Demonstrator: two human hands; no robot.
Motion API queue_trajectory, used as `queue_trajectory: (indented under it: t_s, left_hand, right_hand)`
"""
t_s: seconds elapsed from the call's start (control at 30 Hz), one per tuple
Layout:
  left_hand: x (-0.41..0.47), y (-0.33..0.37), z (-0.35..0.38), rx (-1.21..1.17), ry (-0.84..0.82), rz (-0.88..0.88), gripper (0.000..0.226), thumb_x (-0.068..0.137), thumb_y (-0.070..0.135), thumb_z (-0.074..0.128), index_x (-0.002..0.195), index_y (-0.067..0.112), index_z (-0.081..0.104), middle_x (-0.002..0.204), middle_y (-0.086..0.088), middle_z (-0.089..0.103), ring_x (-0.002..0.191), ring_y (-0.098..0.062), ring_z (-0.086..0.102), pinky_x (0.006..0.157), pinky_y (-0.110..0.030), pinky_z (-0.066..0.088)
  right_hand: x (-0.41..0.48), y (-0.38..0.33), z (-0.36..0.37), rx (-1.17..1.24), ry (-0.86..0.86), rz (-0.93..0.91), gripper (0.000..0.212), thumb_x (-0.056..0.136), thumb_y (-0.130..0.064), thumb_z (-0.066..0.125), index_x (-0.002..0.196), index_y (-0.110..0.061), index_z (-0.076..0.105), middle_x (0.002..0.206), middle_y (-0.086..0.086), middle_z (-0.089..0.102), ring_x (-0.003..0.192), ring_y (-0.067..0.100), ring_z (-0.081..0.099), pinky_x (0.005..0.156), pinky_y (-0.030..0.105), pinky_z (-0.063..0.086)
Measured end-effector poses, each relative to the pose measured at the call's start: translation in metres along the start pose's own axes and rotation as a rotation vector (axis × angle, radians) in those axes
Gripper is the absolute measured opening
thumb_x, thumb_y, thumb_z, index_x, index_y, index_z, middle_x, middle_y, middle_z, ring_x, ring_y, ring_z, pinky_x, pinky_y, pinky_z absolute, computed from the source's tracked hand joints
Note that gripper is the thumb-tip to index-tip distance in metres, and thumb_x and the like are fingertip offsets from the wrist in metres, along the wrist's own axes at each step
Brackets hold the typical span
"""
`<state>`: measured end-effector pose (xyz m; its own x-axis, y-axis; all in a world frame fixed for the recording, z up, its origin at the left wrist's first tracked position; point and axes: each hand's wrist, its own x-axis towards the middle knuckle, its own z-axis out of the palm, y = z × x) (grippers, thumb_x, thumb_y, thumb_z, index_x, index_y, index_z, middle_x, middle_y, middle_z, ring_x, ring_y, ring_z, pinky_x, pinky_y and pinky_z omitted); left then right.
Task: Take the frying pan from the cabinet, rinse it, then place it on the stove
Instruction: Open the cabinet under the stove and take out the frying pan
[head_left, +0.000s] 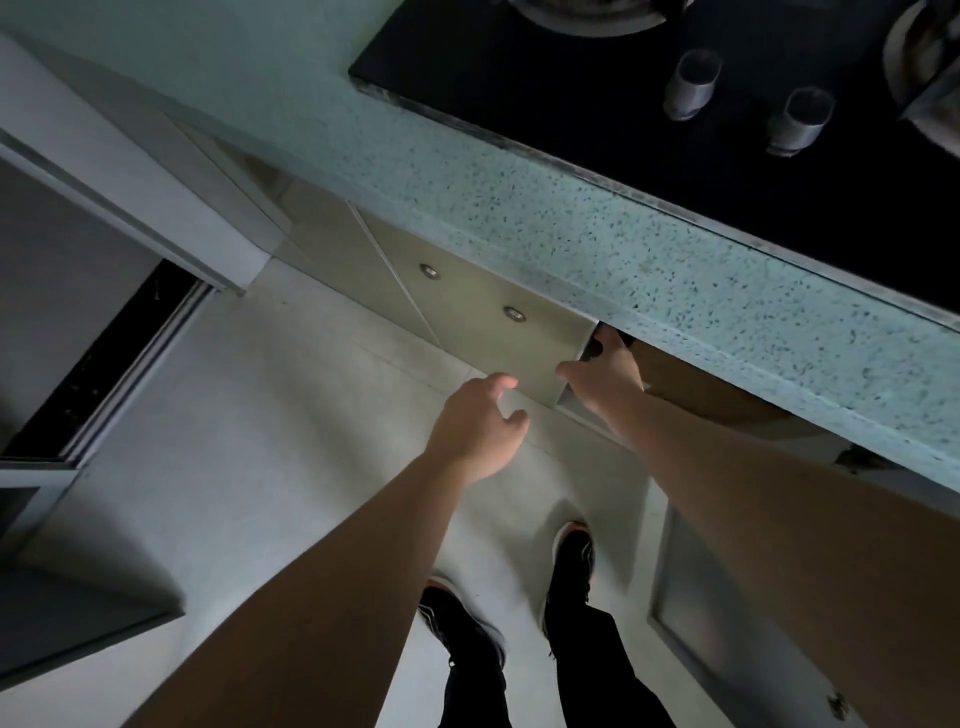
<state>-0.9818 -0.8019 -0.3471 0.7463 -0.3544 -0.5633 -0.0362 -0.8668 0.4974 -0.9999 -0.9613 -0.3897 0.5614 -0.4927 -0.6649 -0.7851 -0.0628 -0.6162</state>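
Note:
No frying pan shows in the head view. The cabinet door (483, 317), a pale panel with two round knobs, hangs under the speckled counter (597, 244). My right hand (605, 371) is at the door's right edge, thumb on the front face and fingers curled behind it into the dark opening (691, 387). My left hand (480, 426) hovers just in front of the door's lower corner, fingers loosely curled, holding nothing. The black glass stove (597, 119) lies on the counter above.
Two metal stove knobs (691, 85) stand near the stove's front edge, with a burner (582, 15) at the top. Another grey cabinet door (727, 623) stands swung out at lower right. My two feet in dark shoes (569, 558) stand on the pale floor.

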Motion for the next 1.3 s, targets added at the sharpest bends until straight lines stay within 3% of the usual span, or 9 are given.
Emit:
queue_trajectory:
  t_s: [0.1, 0.27, 0.43, 0.7, 0.87, 0.97, 1.03, 1.1, 1.3]
  left_hand:
    - [-0.002, -0.006, -0.001, -0.023, 0.006, -0.011, 0.045, 0.089, 0.028, 0.057, 0.133, 0.023, 0.052, 0.133, -0.005, 0.055, 0.122, -0.022, 0.052, 0.099, -0.027, 0.039]
    - [-0.005, -0.011, -0.008, -0.109, 0.057, -0.035, 0.038, 0.090, 0.029, 0.056, 0.128, 0.022, 0.056, 0.128, -0.002, 0.058, 0.118, -0.019, 0.054, 0.096, -0.025, 0.039]
    - [-0.012, -0.015, -0.022, -0.218, 0.071, -0.023, 0.035, 0.095, 0.035, 0.050, 0.125, 0.019, 0.059, 0.123, 0.001, 0.064, 0.109, -0.015, 0.059, 0.090, -0.024, 0.043]
    - [-0.026, -0.037, -0.040, -0.317, 0.136, -0.037, 0.034, 0.098, 0.033, 0.048, 0.125, 0.018, 0.063, 0.129, 0.002, 0.062, 0.115, -0.013, 0.058, 0.090, -0.017, 0.038]
    - [-0.032, -0.047, -0.051, -0.361, 0.154, -0.047, 0.037, 0.097, 0.033, 0.050, 0.126, 0.015, 0.063, 0.129, -0.001, 0.063, 0.117, -0.014, 0.058, 0.097, -0.023, 0.042]
    - [-0.035, -0.053, -0.057, -0.419, 0.162, -0.067, 0.036, 0.094, 0.035, 0.055, 0.120, 0.012, 0.067, 0.119, -0.003, 0.068, 0.109, -0.017, 0.063, 0.089, -0.024, 0.045]
    - [-0.036, -0.057, -0.058, -0.444, 0.188, -0.064, 0.028, 0.090, 0.036, 0.059, 0.086, 0.010, 0.068, 0.084, -0.011, 0.068, 0.077, -0.025, 0.062, 0.074, -0.031, 0.048]
    - [-0.039, -0.061, -0.062, -0.430, 0.215, -0.057, 0.037, 0.087, 0.034, 0.061, 0.062, 0.011, 0.045, 0.062, -0.011, 0.043, 0.055, -0.022, 0.039, 0.059, -0.031, 0.038]
    - [-0.041, -0.075, -0.074, -0.239, 0.274, -0.135, 0.030, 0.079, 0.040, 0.070, 0.073, 0.012, 0.063, 0.065, 0.007, 0.051, 0.061, -0.010, 0.048, 0.054, -0.022, 0.035]
  right_hand:
    - [0.000, -0.001, -0.004, 0.009, -0.005, 0.017, 0.072, 0.080, -0.019, 0.066, 0.145, -0.022, 0.034, 0.112, 0.010, 0.059, 0.068, 0.017, 0.053, 0.049, 0.023, 0.038]
    - [-0.013, 0.000, 0.003, -0.052, -0.003, -0.019, 0.060, 0.079, -0.009, 0.065, 0.135, -0.015, 0.045, 0.115, 0.012, 0.056, 0.088, 0.027, 0.058, 0.060, 0.026, 0.042]
    - [-0.033, 0.012, 0.019, -0.052, -0.046, -0.007, 0.050, 0.083, 0.006, 0.047, 0.125, -0.020, 0.057, 0.094, 0.006, 0.060, 0.064, 0.014, 0.054, 0.045, 0.019, 0.041]
    - [-0.078, 0.018, 0.047, -0.097, -0.050, -0.032, 0.056, 0.090, 0.010, 0.033, 0.128, -0.024, 0.057, 0.120, 0.001, 0.058, 0.102, 0.032, 0.064, 0.076, 0.040, 0.057]
    - [-0.090, 0.023, 0.072, -0.134, -0.090, -0.006, 0.060, 0.089, 0.009, 0.032, 0.130, -0.028, 0.056, 0.139, -0.001, 0.053, 0.053, 0.011, 0.046, 0.034, 0.014, 0.033]
    - [-0.096, 0.026, 0.087, -0.145, -0.104, 0.021, 0.058, 0.091, 0.005, 0.031, 0.132, -0.028, 0.055, 0.139, -0.003, 0.053, 0.045, 0.006, 0.039, 0.030, 0.012, 0.028]
    - [-0.101, 0.025, 0.097, -0.157, -0.108, 0.043, 0.056, 0.092, 0.003, 0.031, 0.132, -0.027, 0.056, 0.134, -0.001, 0.056, 0.047, 0.006, 0.040, 0.029, 0.010, 0.028]
    - [-0.105, 0.023, 0.107, -0.145, -0.113, 0.057, 0.054, 0.092, 0.003, 0.031, 0.128, -0.026, 0.058, 0.127, 0.002, 0.059, 0.048, 0.007, 0.040, 0.028, 0.009, 0.027]
    - [-0.118, 0.019, 0.137, -0.135, -0.177, 0.054, 0.051, 0.090, 0.006, 0.034, 0.127, -0.020, 0.057, 0.121, 0.002, 0.057, 0.048, 0.011, 0.043, 0.030, 0.013, 0.030]
